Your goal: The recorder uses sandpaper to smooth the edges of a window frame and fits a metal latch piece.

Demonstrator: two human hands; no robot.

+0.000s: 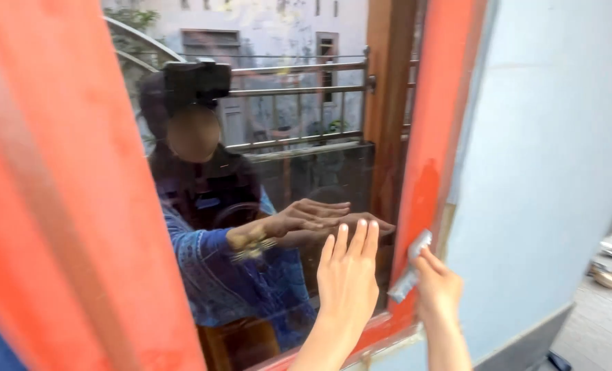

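My left hand [348,277] lies flat on the glass pane [306,178] of a window, fingers together and pointing up, near the pane's lower right corner. My right hand [438,292] grips a small grey metal scraper [411,266] and presses its blade against the orange-red window frame [429,158] on the right side. The glass mirrors a person in a blue patterned top with a head camera, arms reaching forward.
A wide orange-red frame bar [65,206] fills the left. A pale blue wall [546,165] stands to the right of the window. The glass also reflects a metal railing and a building. Some clutter [611,264] lies on the floor at far right.
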